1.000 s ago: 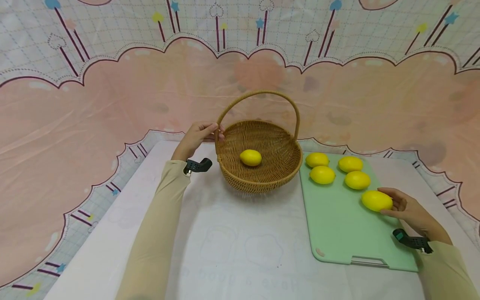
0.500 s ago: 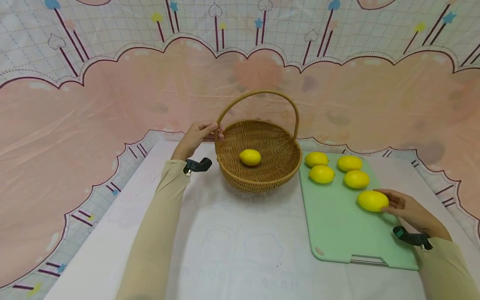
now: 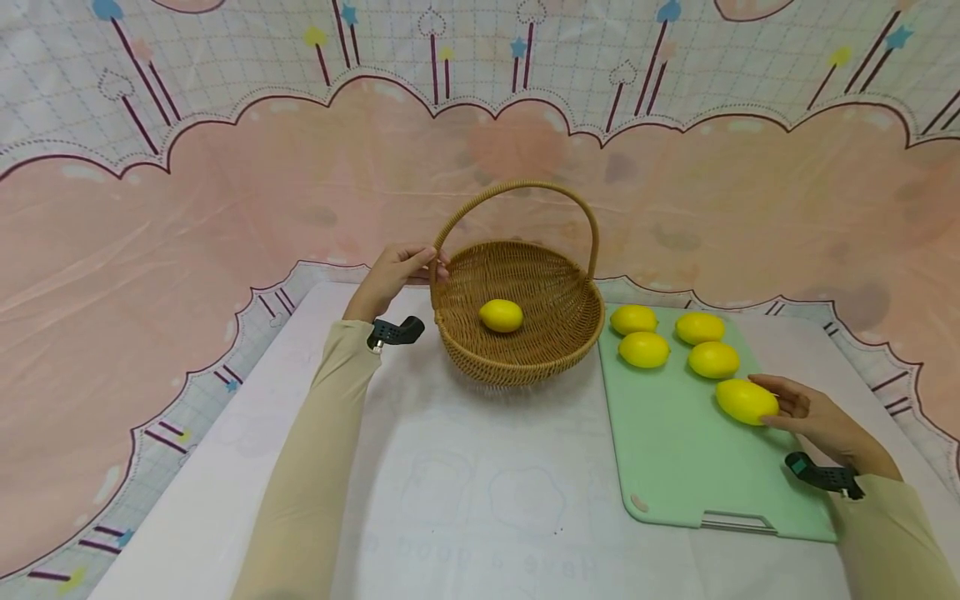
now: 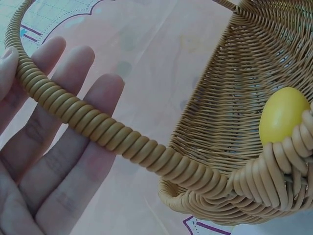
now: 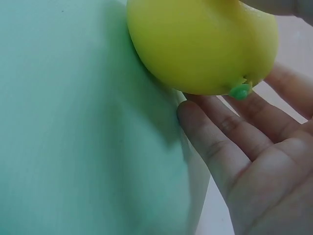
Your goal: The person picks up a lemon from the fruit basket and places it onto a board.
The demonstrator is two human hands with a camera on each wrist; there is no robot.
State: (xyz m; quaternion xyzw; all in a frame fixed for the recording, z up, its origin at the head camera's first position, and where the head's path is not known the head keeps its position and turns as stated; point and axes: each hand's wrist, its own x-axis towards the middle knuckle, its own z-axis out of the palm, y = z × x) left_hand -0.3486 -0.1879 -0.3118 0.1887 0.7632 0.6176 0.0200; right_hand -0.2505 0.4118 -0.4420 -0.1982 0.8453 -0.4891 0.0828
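A wicker basket (image 3: 517,367) with a tall hoop handle (image 3: 517,187) stands at the table's middle back, and one yellow lemon (image 3: 501,316) lies inside it. My left hand (image 3: 393,275) holds the handle's left foot; in the left wrist view the handle (image 4: 98,127) runs across my fingers (image 4: 63,147), with the basket's lemon (image 4: 282,121) beyond. On the green cutting board (image 3: 675,450), my right hand (image 3: 798,414) cups another lemon (image 3: 745,401) from the right. The right wrist view shows this lemon (image 5: 200,44) against my fingers (image 5: 220,137), thumb over its top.
Several more lemons (image 3: 643,349) lie together at the far end of the board, between the basket and my right hand. A white cloth (image 3: 465,483) covers the table. A pink patterned backdrop (image 3: 225,192) rises behind and at the sides.
The lemon in my right hand has shifted slightly left and away along the board, with the hand. The left hand and the basket have stayed put.
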